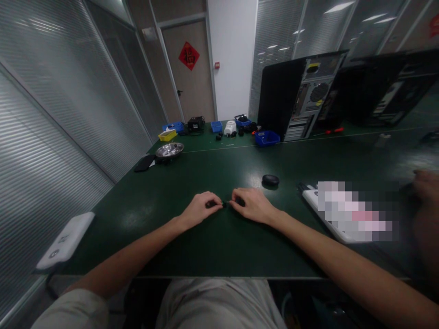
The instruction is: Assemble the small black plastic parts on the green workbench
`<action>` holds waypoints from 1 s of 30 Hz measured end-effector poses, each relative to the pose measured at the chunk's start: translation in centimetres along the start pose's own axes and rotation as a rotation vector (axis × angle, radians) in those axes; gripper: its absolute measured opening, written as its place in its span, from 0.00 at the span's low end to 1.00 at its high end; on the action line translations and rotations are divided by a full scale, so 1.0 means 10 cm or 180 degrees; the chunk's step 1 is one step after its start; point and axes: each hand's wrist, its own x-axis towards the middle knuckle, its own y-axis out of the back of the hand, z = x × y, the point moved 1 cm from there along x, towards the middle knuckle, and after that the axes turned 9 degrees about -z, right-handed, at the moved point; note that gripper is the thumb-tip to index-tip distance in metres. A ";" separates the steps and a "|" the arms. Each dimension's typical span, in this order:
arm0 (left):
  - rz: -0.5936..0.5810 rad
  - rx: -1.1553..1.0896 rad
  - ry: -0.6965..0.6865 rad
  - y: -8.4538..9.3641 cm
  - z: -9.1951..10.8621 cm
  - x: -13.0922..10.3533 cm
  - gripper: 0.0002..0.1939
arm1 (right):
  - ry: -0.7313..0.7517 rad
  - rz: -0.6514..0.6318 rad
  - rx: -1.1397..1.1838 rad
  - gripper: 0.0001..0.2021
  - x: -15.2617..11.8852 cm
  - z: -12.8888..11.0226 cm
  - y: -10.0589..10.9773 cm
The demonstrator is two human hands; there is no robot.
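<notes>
Over the green table, my left hand (202,209) is closed in a pinch on a small dark part (224,204), which sticks out past the fingertips. Facing it from the right, my right hand (254,204) is also closed, with something dark (241,201) within its curled fingers and a thin pale tip pointing at the small part. What kind of thing either hand holds is too small and dim to tell. A black oval object (270,180), like a computer mouse, lies just beyond my right hand.
A metal dish (169,150) and a black flat item (145,163) lie far left, with blue bins (266,138) and black parts at the back. White devices lie left (65,241) and right (334,219). Computer towers (284,100) stand at back right. Another person's hand (427,183) is at the right edge.
</notes>
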 end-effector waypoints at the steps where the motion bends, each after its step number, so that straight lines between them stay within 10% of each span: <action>1: -0.0009 0.0040 0.0060 0.01 -0.02 -0.01 0.09 | 0.0013 -0.0029 -0.0024 0.08 0.00 -0.01 0.00; 30: 0.0181 -0.0269 0.0236 0.02 -0.06 -0.03 0.10 | 0.0189 0.0021 0.0105 0.09 0.00 -0.01 -0.08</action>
